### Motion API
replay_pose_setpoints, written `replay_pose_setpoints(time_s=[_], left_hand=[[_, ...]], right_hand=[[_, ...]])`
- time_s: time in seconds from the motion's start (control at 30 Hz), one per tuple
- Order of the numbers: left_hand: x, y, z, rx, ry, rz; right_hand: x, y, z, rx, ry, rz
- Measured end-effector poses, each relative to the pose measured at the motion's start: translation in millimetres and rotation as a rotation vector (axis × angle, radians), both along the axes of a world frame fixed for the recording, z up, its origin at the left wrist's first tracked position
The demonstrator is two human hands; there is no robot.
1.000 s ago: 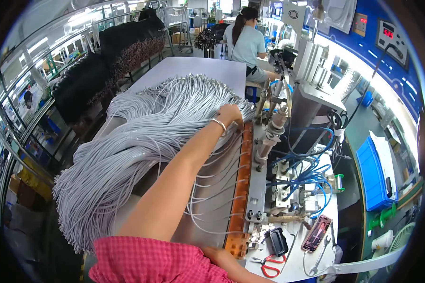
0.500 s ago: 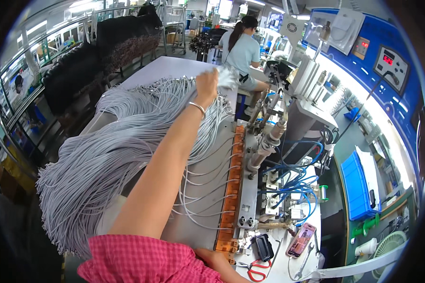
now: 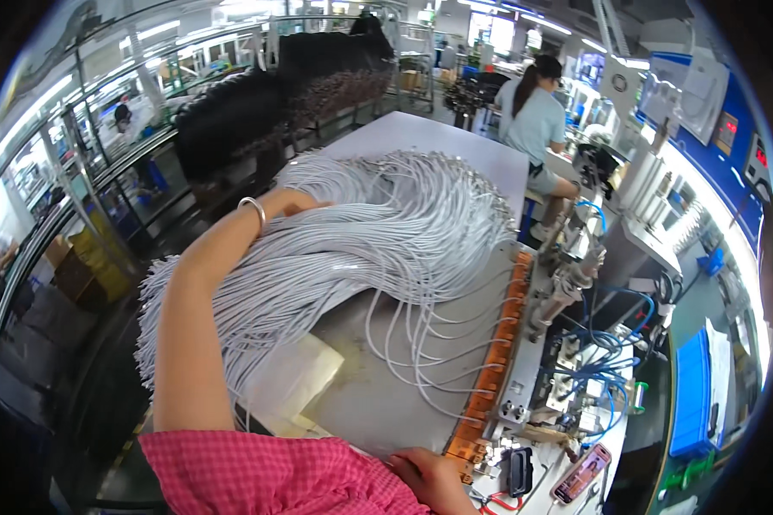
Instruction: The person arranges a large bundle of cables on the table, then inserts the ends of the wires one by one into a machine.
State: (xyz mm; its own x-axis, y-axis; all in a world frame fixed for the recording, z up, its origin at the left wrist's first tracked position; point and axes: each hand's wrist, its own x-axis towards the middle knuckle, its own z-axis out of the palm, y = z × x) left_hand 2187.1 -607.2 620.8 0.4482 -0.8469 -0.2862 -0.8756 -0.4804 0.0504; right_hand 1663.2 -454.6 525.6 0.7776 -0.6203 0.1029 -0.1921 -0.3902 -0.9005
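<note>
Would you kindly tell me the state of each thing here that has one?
Grey cables: loosely heaped
Orange strip: cables running to it
Left hand: on the cable heap, grip unclear
Right hand: bent, near the strip's near end, contact unclear
Phone: face up, screen lit
Wall display: lit red

A blue rectangular plastic bin (image 3: 690,396) sits at four o'clock; a pink-edged rectangular smartphone (image 3: 581,474), screen lit, at five o'clock.

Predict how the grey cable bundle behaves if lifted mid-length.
The grey cable bundle is probably floppy: its strands lie in loose curves. Likely fairly heavy overall, given how many are piled together. Lifting may tug at the orange strip, which several cables reach.
</note>
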Motion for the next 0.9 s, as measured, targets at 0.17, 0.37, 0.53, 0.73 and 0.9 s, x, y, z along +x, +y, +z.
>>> replay_pose_setpoints(time_s=[0.17, 0.37, 0.53, 0.73, 0.9], left_hand=[[64, -32, -77, -0.112, -0.021, -0.239], [78, -31, -105, -0.234, -0.031, -0.516], [11, 62, 44, -1.127, 0.572, 0.444], [54, 170, 95, -1.794, 0.834, 0.526], [-84, 202, 174, -1.983, 0.374, 0.192]], right_hand=[[1, -1, 8, -0.082, 0.066, -0.006], [0, -6, -4, -0.113, 0.058, -0.005], [-7, -2, -6, -0.11, 0.06, 0.001], [-10, -2, -7, -0.182, 0.094, 0.044], [-10, -13, 6, -0.059, 0.259, 0.078]])
